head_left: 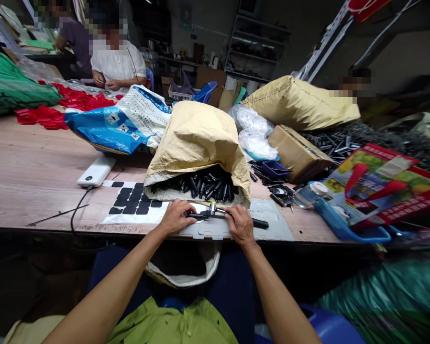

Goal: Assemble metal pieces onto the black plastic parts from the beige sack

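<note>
My left hand [177, 216] is closed at the table's front edge, its fingers pinching a slim black piece [199, 216]. My right hand [239, 223] is wrapped round the thin shaft of a small hammer. This hammer [212, 208] has a silver head with a yellowish end, and its black grip sticks out to the right of the hand. The head lies close by the tip of the black piece; whether they touch I cannot tell. Just behind both hands, a tan woven sack [200, 136] lies with its mouth towards me, full of black tube-like parts [211, 187].
A grey board [272, 217] lies under the hands. To the left are a sheet of black stickers [130, 198] and a white power bank [96, 171] with a cable. A blue tray [351, 231] with a red gift bag stands right. An open sack [186, 279] hangs below the edge.
</note>
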{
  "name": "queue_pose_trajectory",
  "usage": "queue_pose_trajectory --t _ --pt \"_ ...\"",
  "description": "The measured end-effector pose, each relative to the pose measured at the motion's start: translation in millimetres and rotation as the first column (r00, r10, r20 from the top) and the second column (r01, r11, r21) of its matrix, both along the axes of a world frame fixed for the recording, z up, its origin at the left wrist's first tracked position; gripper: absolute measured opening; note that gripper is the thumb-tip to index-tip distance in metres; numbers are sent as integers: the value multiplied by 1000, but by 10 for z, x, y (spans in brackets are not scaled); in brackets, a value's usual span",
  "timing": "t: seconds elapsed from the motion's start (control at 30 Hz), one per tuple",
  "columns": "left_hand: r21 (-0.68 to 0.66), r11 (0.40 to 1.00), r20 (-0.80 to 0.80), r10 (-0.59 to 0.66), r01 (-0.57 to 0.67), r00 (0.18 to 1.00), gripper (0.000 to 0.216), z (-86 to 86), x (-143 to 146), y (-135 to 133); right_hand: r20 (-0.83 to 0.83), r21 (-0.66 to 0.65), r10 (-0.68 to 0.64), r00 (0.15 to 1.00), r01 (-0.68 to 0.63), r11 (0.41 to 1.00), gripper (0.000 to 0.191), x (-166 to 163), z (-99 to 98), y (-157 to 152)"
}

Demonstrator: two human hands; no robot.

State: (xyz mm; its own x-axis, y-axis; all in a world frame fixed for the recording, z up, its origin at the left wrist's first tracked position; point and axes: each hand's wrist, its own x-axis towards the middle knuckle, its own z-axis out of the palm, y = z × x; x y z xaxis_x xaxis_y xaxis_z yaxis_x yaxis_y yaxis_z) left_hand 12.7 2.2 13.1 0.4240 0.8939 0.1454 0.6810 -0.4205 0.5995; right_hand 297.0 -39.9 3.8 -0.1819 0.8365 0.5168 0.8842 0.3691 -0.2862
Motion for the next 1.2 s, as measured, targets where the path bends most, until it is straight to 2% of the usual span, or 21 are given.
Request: queue_pose_trajectory --t 0.1,0.2,0.37,0.5,0.63,0.83,0.93,1.07,1.2 --pt "-10 1000 10 -4 5 1000 23 14 15 -1 -37 57 0 999 3 998 19 -2 48 -22" --pt "-2 1000 7 -8 8 1000 24 23 4 -1 -100 75 -2 995 10 997 23 -65 201 -73" --pt "-35 999 12 20 -19 1000 23 42 33 -3 -205 15 34 978 -32 999 29 -280 447 -210" --pt "-103 993 6 59 -58 998 22 67 70 5 -199 -85 6 980 -23 996 29 -399 423 -266" --pt "-97 994 19 61 -59 998 22 66 73 8 -187 -125 -16 982 -7 992 28 -451 399 -269" --pt "-83 994 39 70 -66 997 20 30 63 0 -199 -65 16 980 -30 997 27 -510 436 -333" --pt "-73 995 47 65 -62 997 19 20 67 -1 -198 -30 38 980 -45 999 29 -515 354 -398" --pt "-67 995 45 73 -70 996 18 15 70 -2 -163 -49 42 986 -50 998 29 -521 272 -436" --pt "-60 996 38 62 -60 997 19 16 59 4 -192 -13 50 980 -53 998 29 -580 362 -402"
